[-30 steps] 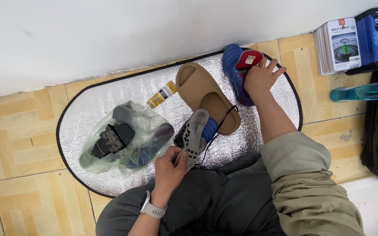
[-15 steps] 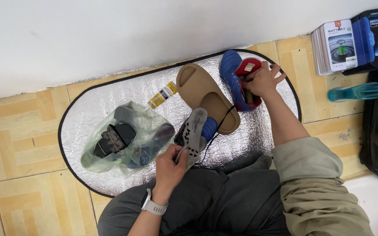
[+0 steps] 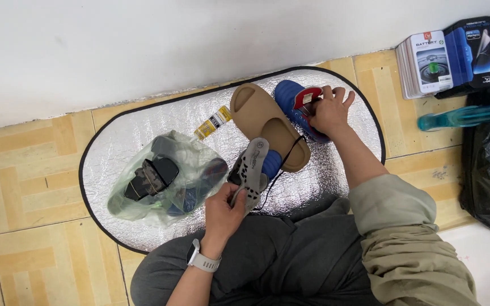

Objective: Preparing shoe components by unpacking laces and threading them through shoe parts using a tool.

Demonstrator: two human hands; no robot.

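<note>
Pinching a grey perforated shoe insole (image 3: 252, 170), the left hand (image 3: 222, 212) clamps shut; the outstretched right hand (image 3: 327, 110) curls onto a blue-and-red sneaker (image 3: 299, 105).

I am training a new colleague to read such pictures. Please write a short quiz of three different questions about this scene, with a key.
1. True or false: the left hand holds a grey perforated insole.
2. What does the right hand touch? A) the tan slide sandal B) the blue and red shoe C) the spray bottle
3. Fill in: the clear plastic bag lies on a silver ____.

Key
1. True.
2. B: the blue and red shoe, beside the tan slide sandal.
3. Mat.
</note>
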